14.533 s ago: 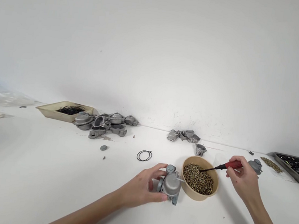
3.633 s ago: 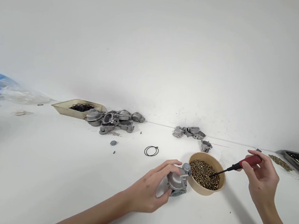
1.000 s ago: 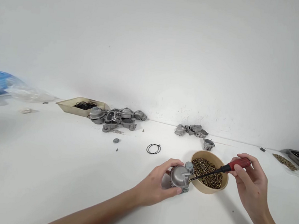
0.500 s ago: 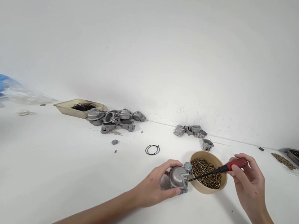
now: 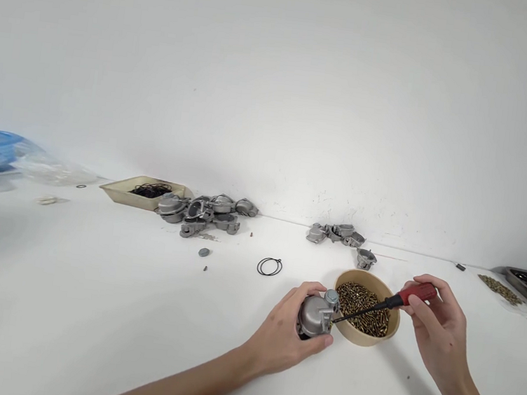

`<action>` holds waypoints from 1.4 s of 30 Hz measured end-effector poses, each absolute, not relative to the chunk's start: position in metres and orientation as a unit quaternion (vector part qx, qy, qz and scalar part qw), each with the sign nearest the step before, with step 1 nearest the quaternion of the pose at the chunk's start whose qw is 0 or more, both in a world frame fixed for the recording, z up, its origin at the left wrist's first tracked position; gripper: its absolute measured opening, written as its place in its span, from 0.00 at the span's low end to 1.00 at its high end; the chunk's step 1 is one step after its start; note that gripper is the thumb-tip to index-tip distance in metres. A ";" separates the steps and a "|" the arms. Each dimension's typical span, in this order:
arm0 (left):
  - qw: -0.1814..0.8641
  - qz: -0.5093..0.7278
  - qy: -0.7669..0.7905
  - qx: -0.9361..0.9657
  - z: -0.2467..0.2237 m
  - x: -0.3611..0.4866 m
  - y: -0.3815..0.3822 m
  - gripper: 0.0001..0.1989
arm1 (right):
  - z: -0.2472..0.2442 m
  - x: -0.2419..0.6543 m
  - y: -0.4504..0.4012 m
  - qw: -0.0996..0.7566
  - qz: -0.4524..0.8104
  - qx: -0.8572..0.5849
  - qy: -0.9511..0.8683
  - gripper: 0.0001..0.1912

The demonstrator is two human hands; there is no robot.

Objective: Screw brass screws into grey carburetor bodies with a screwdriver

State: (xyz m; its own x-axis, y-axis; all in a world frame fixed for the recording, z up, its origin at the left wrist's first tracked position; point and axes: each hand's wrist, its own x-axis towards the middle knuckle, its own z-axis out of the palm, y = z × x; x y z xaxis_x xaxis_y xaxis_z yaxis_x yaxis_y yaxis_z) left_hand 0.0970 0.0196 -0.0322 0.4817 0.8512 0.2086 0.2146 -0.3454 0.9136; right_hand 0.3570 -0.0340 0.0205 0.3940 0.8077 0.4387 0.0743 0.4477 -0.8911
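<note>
Screwdriver (image 5: pixel 387 303) tip has come out of the bowl (image 5: pixel 364 335) onto the metal housing (image 5: pixel 315 314) since a few seconds ago — fastening under way. Left hand (image 5: pixel 287 335) grip closed round the smooth cast housing on the table (image 5: pixel 87 304); right hand (image 5: pixel 436 331) pinches the red handle. Brass screws — small, shiny.

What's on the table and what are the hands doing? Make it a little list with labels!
left hand: grips a grey metal part on the white table
right hand: holds a red-handled screwdriver, tip at the part
bowl: tan, full of brass screws, beside the part
middle: black rubber rings
back: piles of grey castings, tray of black rings
</note>
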 end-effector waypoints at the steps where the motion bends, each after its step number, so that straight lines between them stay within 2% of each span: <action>1: 0.444 0.360 0.361 0.737 -0.032 0.098 0.019 0.31 | 0.020 0.357 -0.034 0.700 0.263 -0.456 -0.483 0.12; 14: 0.456 0.368 0.364 0.724 -0.027 0.103 0.018 0.28 | 0.020 0.354 -0.035 0.701 0.279 -0.459 -0.468 0.13; 42: 0.448 0.381 0.358 0.726 -0.034 0.101 0.019 0.29 | 0.021 0.353 -0.035 0.697 0.281 -0.463 -0.470 0.13</action>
State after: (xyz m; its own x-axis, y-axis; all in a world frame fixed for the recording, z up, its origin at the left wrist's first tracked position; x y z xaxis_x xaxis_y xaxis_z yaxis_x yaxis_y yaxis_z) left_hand 0.1010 0.0186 -0.0336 0.4547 0.8600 0.2318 0.1779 -0.3427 0.9225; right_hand 0.3533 -0.0348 0.0210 0.4009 0.8270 0.3940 0.0431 0.4126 -0.9099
